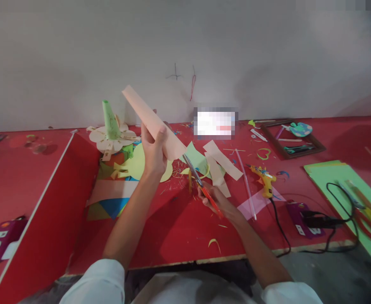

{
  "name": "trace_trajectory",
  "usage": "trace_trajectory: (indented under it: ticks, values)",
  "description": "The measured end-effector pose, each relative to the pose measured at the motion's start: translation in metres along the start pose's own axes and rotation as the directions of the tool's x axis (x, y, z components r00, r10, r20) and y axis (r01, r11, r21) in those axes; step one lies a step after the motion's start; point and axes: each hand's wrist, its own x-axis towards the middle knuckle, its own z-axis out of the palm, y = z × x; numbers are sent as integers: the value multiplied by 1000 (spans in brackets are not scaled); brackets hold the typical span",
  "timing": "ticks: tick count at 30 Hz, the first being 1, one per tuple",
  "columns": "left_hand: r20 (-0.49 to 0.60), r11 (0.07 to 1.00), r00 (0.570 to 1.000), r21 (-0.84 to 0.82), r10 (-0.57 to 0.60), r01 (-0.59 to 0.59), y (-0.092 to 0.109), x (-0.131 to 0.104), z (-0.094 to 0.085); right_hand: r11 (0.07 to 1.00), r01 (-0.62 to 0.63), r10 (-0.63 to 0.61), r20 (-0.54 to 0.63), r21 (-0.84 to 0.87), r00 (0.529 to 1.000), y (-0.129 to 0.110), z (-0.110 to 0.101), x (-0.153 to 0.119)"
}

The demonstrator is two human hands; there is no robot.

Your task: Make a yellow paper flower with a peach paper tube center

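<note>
My left hand (155, 147) is wrapped round a rolled tube of pale peach paper (147, 116), held slanting above the table. In my right hand (215, 198) is a pair of scissors (208, 194) with orange handles. The blade tips meet the lower right end of the paper tube; whether they are cutting into it I cannot tell. Under the hands lie a pale yellow paper circle (137, 160), a light green paper piece (195, 158) and cut peach strips (225, 160).
A green paper cone (111, 122) stands on a petal-shaped base at the back left. To the right are a yellow glue gun (266, 179), a purple power socket (302, 219) with a black cable, green sheets (331, 173) and a brown frame (283, 154). A red divider (55, 202) rises at left.
</note>
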Motion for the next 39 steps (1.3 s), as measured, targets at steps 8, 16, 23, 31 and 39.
trace_trajectory:
  ticks: [8, 16, 23, 31, 39]
  values:
    - [-9, 1000, 1000, -5, 7, -7, -5, -12, 14, 982, -59, 85, -143, 178, 986, 9, 2, 9]
    - [22, 1000, 1000, -27, 5, -4, -9, -12, 11, 985, -73, 106, -207, 158, 973, 19, -8, 13]
    - [105, 1000, 994, -18, 3, -1, -5, -5, 2, 992, 72, -78, -54, -108, 995, 9, -8, 3]
    - [-23, 998, 998, -43, 52, -52, 2, -3, 4, 949, 191, -191, 24, -252, 981, 6, -10, 0]
    - [-61, 999, 997, 24, 45, -43, 4, -15, 18, 999, -54, 51, -181, -10, 982, 12, -10, 8]
